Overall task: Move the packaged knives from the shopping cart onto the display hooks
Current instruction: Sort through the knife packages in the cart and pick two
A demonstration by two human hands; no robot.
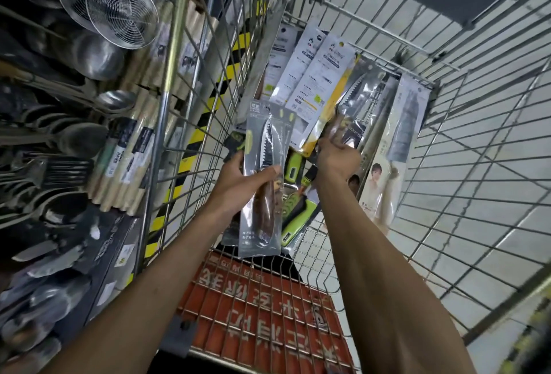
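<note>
Head view, the only one. Shopping cart [447, 165] fills centre & right, seen from above. A store rack w/ wire strainers [122, 12] and wooden-handled tools [131, 159] runs down the left. Display hooks: can't make them out here.

Left hand [238, 176] holds a packaged knife [262, 194] upright over the near-left part of the cart. Thumb lies across the front, fingers wrap behind, approx where blade meets wooden handle. More flat packs seem to sit behind it in the same grip; count unclear.

Right hand [337, 159] reaches farther in, fingers curled on the lower end of a second pack [356, 96], serrated blade, leaning on the far heap. It's blurred, so exact grip is not certain.

Other stock in the cart:
- white-backed packs [310, 75], far centre
- cleaver pack [399, 135], against the right wall
- green-handled packs [293, 212], near, beneath the held knife

Handling, my read: packs are stiff thanks to blade + backing, light-ish, w/ weight at the handle end. Film is glossy, prob slippery, so grip over the handle, not the bare film edge. Hang hole is prob at the top end, so keep that end free & up for the hook. Blade is sealed, but a serrated edge could cut thin film if squeezed.
</note>
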